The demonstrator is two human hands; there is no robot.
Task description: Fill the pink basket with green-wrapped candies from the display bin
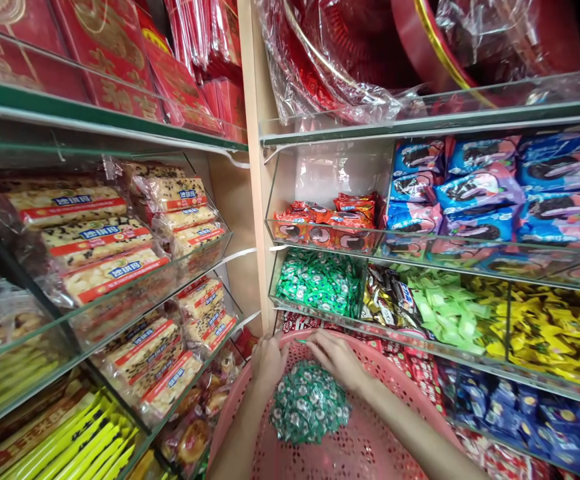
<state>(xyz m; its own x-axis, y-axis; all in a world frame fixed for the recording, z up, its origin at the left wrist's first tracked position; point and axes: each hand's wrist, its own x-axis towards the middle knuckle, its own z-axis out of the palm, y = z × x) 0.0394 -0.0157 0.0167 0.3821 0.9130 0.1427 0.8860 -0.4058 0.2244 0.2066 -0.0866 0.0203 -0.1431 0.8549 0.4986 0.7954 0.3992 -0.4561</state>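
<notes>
A pink perforated basket is tilted up against the candy shelf, with a heap of green wrapped candies lying in it. My left hand curls over the basket's far rim on the left. My right hand grips the same rim just to the right, fingers bent over the edge. Directly above the rim, a glass bin holds more of the same green candies.
Neighbouring glass bins hold light green and yellow candies, red biscuit packs and blue cookie packs. On the left, glass shelves carry nougat bars and yellow packets. Red packets and plastic-wrapped red trays fill the top shelves.
</notes>
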